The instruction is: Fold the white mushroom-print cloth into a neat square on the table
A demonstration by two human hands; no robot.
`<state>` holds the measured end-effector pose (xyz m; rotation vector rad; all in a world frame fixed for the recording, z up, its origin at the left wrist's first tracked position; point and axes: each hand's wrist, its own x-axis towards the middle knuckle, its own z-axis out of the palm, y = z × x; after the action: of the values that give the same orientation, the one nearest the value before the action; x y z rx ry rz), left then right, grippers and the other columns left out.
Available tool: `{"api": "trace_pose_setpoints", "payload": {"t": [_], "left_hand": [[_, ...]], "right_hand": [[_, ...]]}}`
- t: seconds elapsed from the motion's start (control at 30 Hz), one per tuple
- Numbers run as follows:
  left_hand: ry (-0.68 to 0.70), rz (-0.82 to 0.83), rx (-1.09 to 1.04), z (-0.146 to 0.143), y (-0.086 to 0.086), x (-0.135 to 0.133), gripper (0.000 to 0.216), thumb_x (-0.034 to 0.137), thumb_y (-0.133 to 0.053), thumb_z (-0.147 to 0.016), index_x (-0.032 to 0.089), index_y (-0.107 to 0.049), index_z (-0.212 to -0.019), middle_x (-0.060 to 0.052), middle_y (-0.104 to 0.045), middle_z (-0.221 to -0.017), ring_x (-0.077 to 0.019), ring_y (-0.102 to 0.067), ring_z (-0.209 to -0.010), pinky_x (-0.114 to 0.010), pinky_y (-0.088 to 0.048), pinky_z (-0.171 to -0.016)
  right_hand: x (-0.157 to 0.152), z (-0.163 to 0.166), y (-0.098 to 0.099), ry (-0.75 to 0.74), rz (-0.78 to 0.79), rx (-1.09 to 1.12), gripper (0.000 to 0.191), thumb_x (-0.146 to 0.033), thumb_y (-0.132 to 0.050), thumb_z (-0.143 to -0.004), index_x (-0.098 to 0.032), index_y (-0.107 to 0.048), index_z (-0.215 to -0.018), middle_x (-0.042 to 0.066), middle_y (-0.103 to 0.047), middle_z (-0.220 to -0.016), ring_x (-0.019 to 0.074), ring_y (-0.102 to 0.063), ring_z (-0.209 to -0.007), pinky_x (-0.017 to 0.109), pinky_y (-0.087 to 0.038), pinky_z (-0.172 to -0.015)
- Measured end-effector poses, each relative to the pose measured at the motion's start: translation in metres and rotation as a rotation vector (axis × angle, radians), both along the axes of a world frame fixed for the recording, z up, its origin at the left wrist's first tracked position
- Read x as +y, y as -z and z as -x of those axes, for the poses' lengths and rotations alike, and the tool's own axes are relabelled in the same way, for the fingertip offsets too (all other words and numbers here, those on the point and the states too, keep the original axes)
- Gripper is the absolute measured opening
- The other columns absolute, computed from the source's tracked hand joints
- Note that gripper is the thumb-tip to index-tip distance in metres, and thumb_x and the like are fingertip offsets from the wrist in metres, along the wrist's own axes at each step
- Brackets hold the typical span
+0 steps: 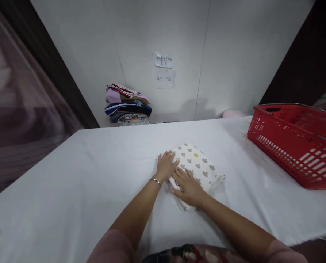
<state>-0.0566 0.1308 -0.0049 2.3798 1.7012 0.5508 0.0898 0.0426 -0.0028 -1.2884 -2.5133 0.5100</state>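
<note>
**Two hands flat on a folded, patterned cloth on a white table**

Seen from a head-worn camera looking forward and down, a person's two bare forearms reach out from the near edge over a table (69, 182) covered in white. Near the middle of it lies a folded cloth (199, 164), white with small grey mouse-head shapes and one yellow mark. It is a thick, roughly square bundle, turned at an angle to the table's edge.

The left hand (167, 166) lies palm down on the cloth's left edge, fingers stretched out and slightly spread, gripping nothing. A thin bracelet (155, 180) circles that wrist. The right hand (188, 188) lies just beside it, palm down on the cloth's near corner, fingers straight and pointing left, also gripping nothing. The two hands almost touch.

On the right side of the table, well apart from the cloth, stands a red basket (296, 146) of slotted plastic with metal handles folded down on its rim.

Beyond the far edge, against a pale wall (234, 54), sits a stack of folded clothes (127, 106) in pink, blue and mixed prints. Two paper notes (164, 69) are stuck on the wall above and to the right of it; the lower one reads "45-50". A dark, blurred curtain (20, 109) fills the left.
</note>
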Motion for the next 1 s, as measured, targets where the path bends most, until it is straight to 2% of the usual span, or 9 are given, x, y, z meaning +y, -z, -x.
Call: {"api": "trace_pose_setpoints", "payload": {"t": [0.13,0.2,0.27,0.33,0.43,0.57,0.73,0.87,1.0], "left_hand": [[0.003,0.050,0.119,0.001,0.011,0.006,0.052,0.045,-0.032,-0.093,0.023,-0.040,-0.139,-0.006,-0.033,-0.150,-0.0249,-0.023,-0.140,-0.049,-0.012,-0.114],[0.004,0.047,0.153,0.002,0.013,0.007,0.052,0.045,-0.030,-0.093,0.023,-0.038,-0.140,-0.006,-0.031,-0.151,-0.0248,-0.022,-0.140,-0.049,-0.012,-0.114],[-0.003,0.044,0.179,0.002,0.012,0.007,0.053,0.046,-0.028,-0.094,0.023,-0.038,-0.140,-0.005,-0.031,-0.151,-0.0249,-0.022,-0.140,-0.050,-0.013,-0.114],[-0.010,0.039,0.201,0.001,0.012,0.006,0.053,0.046,-0.027,-0.094,0.023,-0.037,-0.141,-0.005,-0.031,-0.151,-0.0250,-0.023,-0.140,-0.050,-0.014,-0.113],[-0.012,0.028,0.219,0.000,0.013,0.006,0.053,0.047,-0.027,-0.094,0.023,-0.037,-0.141,-0.005,-0.032,-0.151,-0.0250,-0.024,-0.139,-0.050,-0.016,-0.113],[-0.011,0.003,0.221,0.002,0.017,0.007,0.051,0.046,-0.030,-0.094,0.024,-0.039,-0.139,-0.005,-0.033,-0.150,-0.0251,-0.026,-0.139,-0.050,-0.017,-0.113],[-0.023,0.013,0.184,0.002,0.016,0.008,0.051,0.045,-0.031,-0.093,0.024,-0.039,-0.139,-0.005,-0.034,-0.150,-0.0245,-0.026,-0.139,-0.050,-0.016,-0.113],[-0.053,0.032,0.115,-0.001,0.013,0.005,0.051,0.046,-0.035,-0.092,0.025,-0.041,-0.138,-0.005,-0.033,-0.150,-0.0243,-0.024,-0.140,-0.049,-0.014,-0.114],[-0.286,0.006,-0.047,0.003,0.010,-0.005,0.061,0.049,-0.043,-0.088,0.018,-0.036,-0.139,-0.011,-0.023,-0.153,-0.0274,-0.017,-0.142,-0.049,-0.015,-0.114]], "right_hand": [[0.004,-0.010,-0.006,0.023,-0.008,0.161,0.039,-0.041,-0.041,-0.092,-0.027,-0.058,-0.124,0.005,-0.056,-0.134,0.0229,-0.045,-0.128,0.045,-0.028,-0.109],[0.019,-0.022,-0.012,0.050,-0.052,0.242,0.036,-0.037,-0.036,-0.094,-0.028,-0.065,-0.114,0.003,-0.065,-0.121,0.0208,-0.054,-0.117,0.042,-0.037,-0.104],[0.042,-0.038,-0.018,0.127,-0.152,0.272,0.039,-0.035,-0.034,-0.094,-0.026,-0.061,-0.120,0.004,-0.062,-0.125,0.0217,-0.052,-0.121,0.043,-0.035,-0.105],[0.067,-0.057,-0.017,0.242,-0.215,0.174,0.044,-0.037,-0.040,-0.092,-0.020,-0.053,-0.131,0.010,-0.051,-0.138,0.0260,-0.038,-0.133,0.048,-0.026,-0.109],[0.092,-0.078,-0.001,0.379,-0.119,-0.065,0.057,-0.043,-0.043,-0.089,-0.014,-0.042,-0.139,0.016,-0.032,-0.149,0.0325,-0.027,-0.138,0.052,-0.027,-0.107],[0.097,-0.088,0.022,0.382,-0.072,-0.158,0.061,-0.048,-0.034,-0.092,-0.015,-0.035,-0.143,0.014,-0.023,-0.153,0.0317,-0.025,-0.138,0.046,-0.032,-0.105],[0.097,-0.086,0.023,0.402,-0.025,-0.110,0.062,-0.050,-0.037,-0.091,-0.018,-0.035,-0.143,0.012,-0.023,-0.154,0.0314,-0.027,-0.138,0.046,-0.031,-0.106],[0.102,-0.093,0.015,0.470,0.099,0.094,0.058,-0.047,-0.044,-0.089,-0.021,-0.041,-0.140,0.009,-0.031,-0.151,0.0272,-0.033,-0.135,0.042,-0.030,-0.108],[0.102,-0.114,0.005,0.582,0.248,0.184,0.064,-0.045,-0.050,-0.087,-0.014,-0.040,-0.141,0.014,-0.045,-0.142,0.0277,-0.045,-0.128,0.040,-0.033,-0.106]]}}
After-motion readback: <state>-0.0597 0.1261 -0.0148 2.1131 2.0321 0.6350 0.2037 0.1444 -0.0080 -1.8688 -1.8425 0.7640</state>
